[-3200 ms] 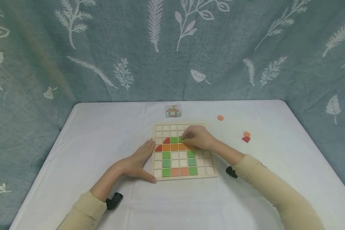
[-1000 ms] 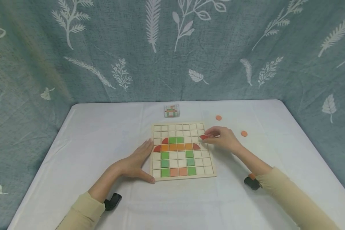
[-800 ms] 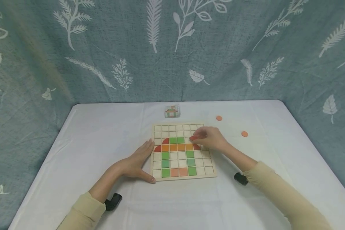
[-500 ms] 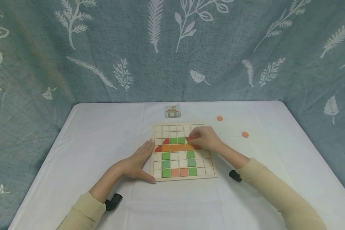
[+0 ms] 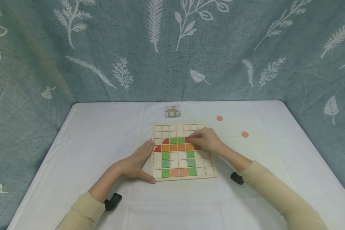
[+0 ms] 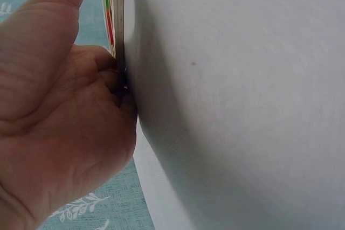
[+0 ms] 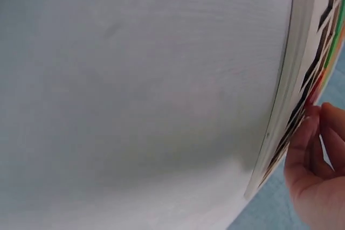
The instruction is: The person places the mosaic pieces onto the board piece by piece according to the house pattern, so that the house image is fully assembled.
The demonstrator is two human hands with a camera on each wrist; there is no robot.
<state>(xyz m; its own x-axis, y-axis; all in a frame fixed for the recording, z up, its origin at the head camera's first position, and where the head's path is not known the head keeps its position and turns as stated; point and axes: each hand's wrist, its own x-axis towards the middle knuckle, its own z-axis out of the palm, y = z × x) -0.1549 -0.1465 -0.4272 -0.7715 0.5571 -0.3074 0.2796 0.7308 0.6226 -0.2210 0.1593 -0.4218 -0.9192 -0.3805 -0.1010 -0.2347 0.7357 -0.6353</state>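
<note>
A shallow wooden grid board [image 5: 204, 171] lies on the white table, partly filled with green, orange, pink and red tiles. My left hand [image 5: 136, 163] rests along its left edge, fingers straight and thumb spread toward the near corner; in the left wrist view, the palm [image 6: 70, 117] is beside the board's side. Over the right part of the board, my right hand [image 5: 207, 140] pinches a red quarter-circle tile [image 5: 187, 140] at the cell right of the two upper green squares. The right wrist view has thumb and fingertip together at that red tile [image 7: 314, 91]. Another red tile [image 5: 196, 147] is partly covered by this hand.
Behind the board lies a small pattern card [image 5: 172, 111] showing a similar coloured figure. Two orange discs, a far one [image 5: 219, 118] and a nearer one [image 5: 245, 134], are on the table [image 5: 103, 127] to the right. A patterned cloth [image 5: 172, 70] hangs behind.
My right hand has picked up the red tile from beside the nearer disc and carried it left to the cell by the green squares, lowering it there. The left hand has stayed put.
</note>
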